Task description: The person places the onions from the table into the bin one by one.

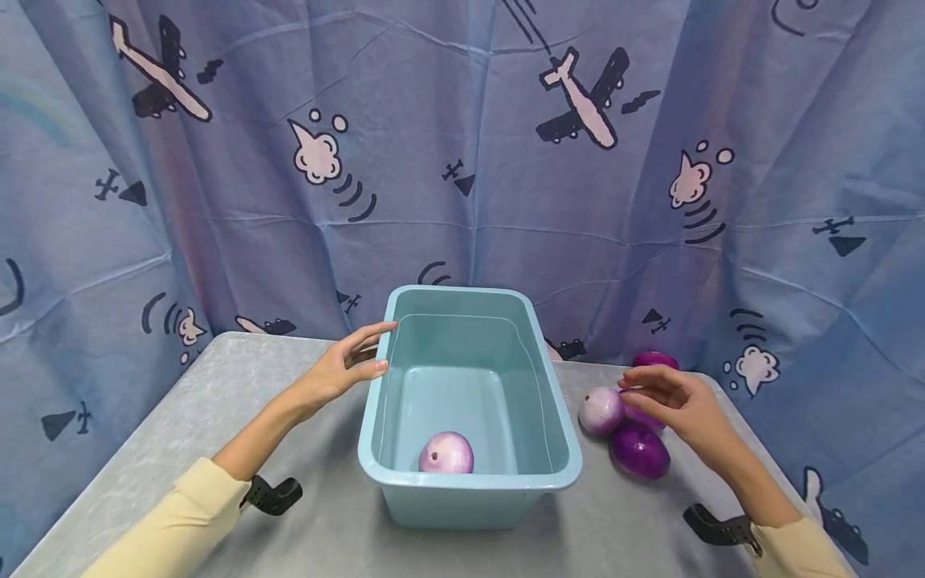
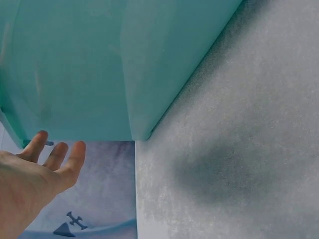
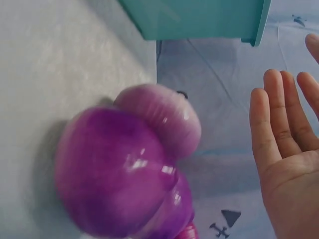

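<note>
A light blue plastic bin (image 1: pixel 470 480) stands on the table with one pale purple, onion-like ball (image 1: pixel 446 453) inside, at its near end. My left hand (image 1: pixel 340 371) is at the bin's left rim, its fingers spread; whether the fingertips touch the rim I cannot tell. Right of the bin lies a cluster of glossy onion-like balls: a paler one (image 1: pixel 601 411), a dark purple one (image 1: pixel 640 451) and others partly hidden. My right hand (image 1: pixel 679 401) hovers by this cluster, fingers extended and holding nothing; in the right wrist view the palm (image 3: pixel 294 184) is bare beside the balls.
The grey table (image 1: pixel 289 482) carries the bin and the balls. Behind its far edge hangs a blue curtain (image 1: pixel 433 160) printed with airplanes and clouds. Black straps (image 1: pixel 273 496) sit on both wrists.
</note>
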`<control>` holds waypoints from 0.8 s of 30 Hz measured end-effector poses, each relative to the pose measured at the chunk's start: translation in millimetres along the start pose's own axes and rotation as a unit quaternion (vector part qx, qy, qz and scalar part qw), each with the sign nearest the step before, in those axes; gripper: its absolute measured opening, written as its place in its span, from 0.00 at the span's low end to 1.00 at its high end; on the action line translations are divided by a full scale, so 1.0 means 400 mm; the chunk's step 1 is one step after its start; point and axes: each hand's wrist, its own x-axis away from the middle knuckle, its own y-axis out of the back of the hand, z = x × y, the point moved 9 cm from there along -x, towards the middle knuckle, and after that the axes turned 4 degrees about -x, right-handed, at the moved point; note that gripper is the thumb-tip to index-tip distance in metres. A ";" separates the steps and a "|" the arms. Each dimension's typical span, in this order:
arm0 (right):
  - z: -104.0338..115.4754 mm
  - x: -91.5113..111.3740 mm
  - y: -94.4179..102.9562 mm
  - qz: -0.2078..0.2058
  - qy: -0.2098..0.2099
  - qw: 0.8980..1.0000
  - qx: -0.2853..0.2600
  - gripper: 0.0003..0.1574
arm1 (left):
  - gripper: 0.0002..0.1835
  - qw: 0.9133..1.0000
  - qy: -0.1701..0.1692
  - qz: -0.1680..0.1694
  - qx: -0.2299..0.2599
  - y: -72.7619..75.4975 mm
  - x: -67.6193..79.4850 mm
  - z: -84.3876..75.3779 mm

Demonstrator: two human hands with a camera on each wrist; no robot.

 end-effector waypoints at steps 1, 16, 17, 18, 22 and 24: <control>-0.003 0.005 0.004 0.000 0.002 1.000 0.003 0.18 | 0.34 1.000 -0.001 0.000 0.000 0.000 0.000 -0.001; -0.060 0.091 0.077 -0.023 -0.036 0.997 0.058 0.21 | 0.34 1.000 0.002 0.001 -0.004 -0.001 0.003 -0.003; -0.062 0.096 0.081 -0.025 -0.038 0.997 0.060 0.21 | 0.34 1.000 0.002 0.001 -0.003 -0.002 0.002 -0.003; -0.065 0.101 0.085 -0.026 -0.042 0.997 0.060 0.21 | 0.34 1.000 0.001 0.002 -0.002 -0.002 0.002 -0.003; -0.081 0.122 0.099 -0.026 -0.058 0.997 0.051 0.23 | 0.34 1.000 -0.001 0.004 0.000 -0.004 0.000 -0.003; -0.092 0.132 0.103 -0.023 -0.069 0.996 0.048 0.24 | 0.34 1.000 -0.001 0.004 0.000 -0.004 -0.001 -0.003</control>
